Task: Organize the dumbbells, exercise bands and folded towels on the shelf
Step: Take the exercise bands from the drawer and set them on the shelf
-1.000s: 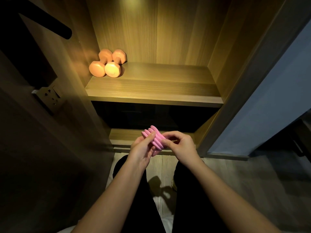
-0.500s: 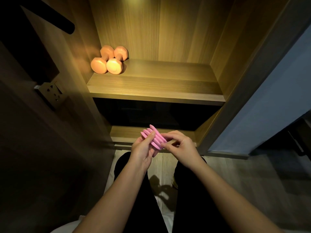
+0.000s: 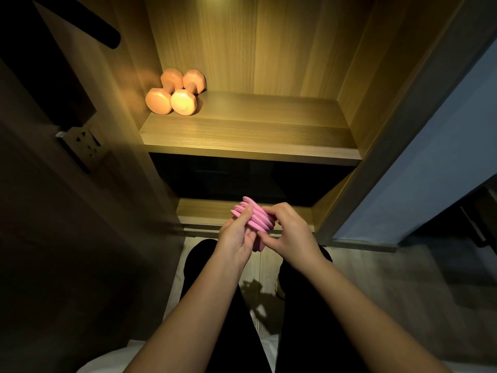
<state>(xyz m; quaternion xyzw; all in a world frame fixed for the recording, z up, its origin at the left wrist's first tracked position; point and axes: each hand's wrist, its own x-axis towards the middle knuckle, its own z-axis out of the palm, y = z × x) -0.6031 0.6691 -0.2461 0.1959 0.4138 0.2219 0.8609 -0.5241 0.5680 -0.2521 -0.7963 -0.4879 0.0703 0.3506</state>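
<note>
Between left hand [image 3: 236, 239] and right hand [image 3: 293, 232], bunched pink exercise bands [image 3: 258, 219], gripped

Home: lit wooden closet shelf [image 3: 250, 135].

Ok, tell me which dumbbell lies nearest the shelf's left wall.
The left dumbbell, beside that wall; the right dumbbell lies past it, toward the middle of the shelf.

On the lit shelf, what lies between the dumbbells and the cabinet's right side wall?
Nothing. In the head view, the shelf board runs bare from the dumbbells across to the right side wall.
</note>
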